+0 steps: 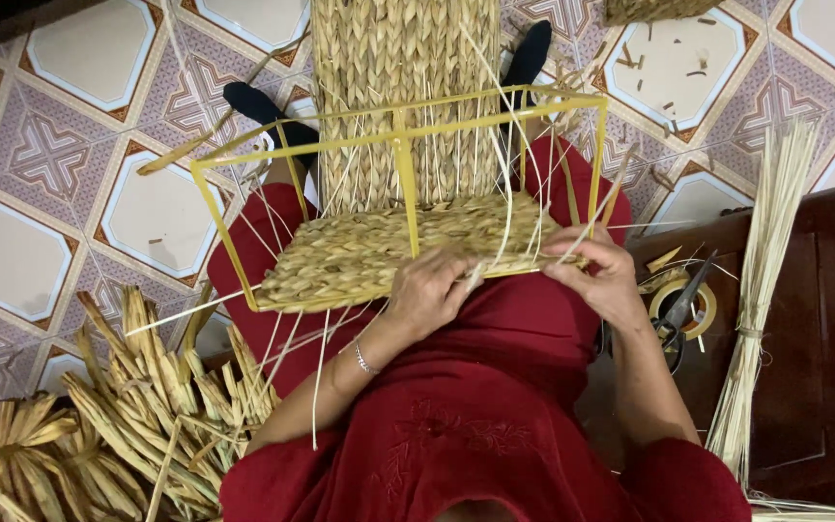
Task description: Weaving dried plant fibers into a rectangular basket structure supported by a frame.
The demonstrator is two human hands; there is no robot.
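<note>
On the lap, across red clothing, rests a yellow wire frame (pixel 403 135) with a woven straw panel (pixel 388 246) filling its near face; a second woven strip (pixel 403 87) runs up from the panel's far edge over the floor between the two dark-socked feet; loose pale strands (pixel 509 164) stand out of the weave and cross the frame bars. Left hand (pixel 427 290) lies curled on the near edge of the panel, fingers bent down onto the weave, pressing it; bracelet at the wrist. Right hand (pixel 596 275) sits at the panel's right corner, fingertips pinched on a thin strand beside the frame bar; hands apart, not touching. Dried leaf bundles (pixel 118 425) lie on the tiled floor at left; scissors (pixel 678 309) and a tape roll (pixel 683 300) sit on a dark wooden stool (pixel 814 319) at right, with a tied bundle of pale stalks (pixel 761 290) laid across it.
</note>
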